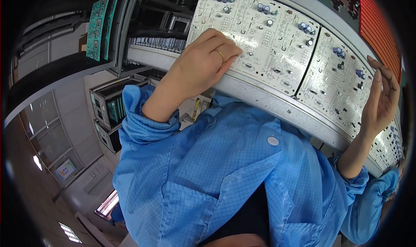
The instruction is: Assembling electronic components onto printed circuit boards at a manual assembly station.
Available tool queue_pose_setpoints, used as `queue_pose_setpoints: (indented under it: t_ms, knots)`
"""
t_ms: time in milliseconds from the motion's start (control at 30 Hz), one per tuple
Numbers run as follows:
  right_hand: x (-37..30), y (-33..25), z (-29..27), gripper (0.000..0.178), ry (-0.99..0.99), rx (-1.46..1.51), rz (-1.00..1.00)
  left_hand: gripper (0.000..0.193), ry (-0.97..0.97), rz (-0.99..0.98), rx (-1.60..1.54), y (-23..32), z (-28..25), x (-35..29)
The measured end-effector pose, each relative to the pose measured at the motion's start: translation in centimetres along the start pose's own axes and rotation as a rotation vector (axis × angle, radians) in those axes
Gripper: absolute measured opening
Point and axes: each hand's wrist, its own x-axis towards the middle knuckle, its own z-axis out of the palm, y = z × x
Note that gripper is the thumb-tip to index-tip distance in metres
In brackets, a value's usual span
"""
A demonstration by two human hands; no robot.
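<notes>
Blue coat [195, 156]; left hand [203, 62] pinched closed over one circuit board [271, 47]; right hand [381, 100] open by second board [331, 80].

My coat [203, 160], matt woven cloth with a smooth, plastic-looking button [273, 140]; my ring [220, 54], polished metal; the circuit board [255, 39], smooth and glossy; the rail [277, 104], dull, scuffed metal
</notes>
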Motion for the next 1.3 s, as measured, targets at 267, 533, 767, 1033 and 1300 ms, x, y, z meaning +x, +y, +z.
queue_pose_setpoints:
  t_ms: [267,533,767,1033,1300]
  knots:
    - [-0.5,-0.8,0.9,0.019,0.154,0.207,0.123,0.017,-0.173,-0.046,0.026,1.6,-2.0,2.2]
    - [-0.4,-0.6,-0.1,0.016,0.229,0.226,0.137,0.010,-0.041,0.045,0.134,3.7,2.3,16.5]
    - [-0.1,-0.4,-0.7,0.016,0.251,0.183,0.112,0.014,-0.052,0.050,0.426,3.8,7.8,24.6]
    - [0.0,-1.1,-0.2,0.017,0.280,0.203,0.081,0.015,-0.095,0.093,0.468,3.1,8.6,25.6]
    - [-0.1,-0.9,0.0,0.017,0.270,0.196,0.079,0.015,0.070,0.073,0.336,3.4,8.0,25.3]
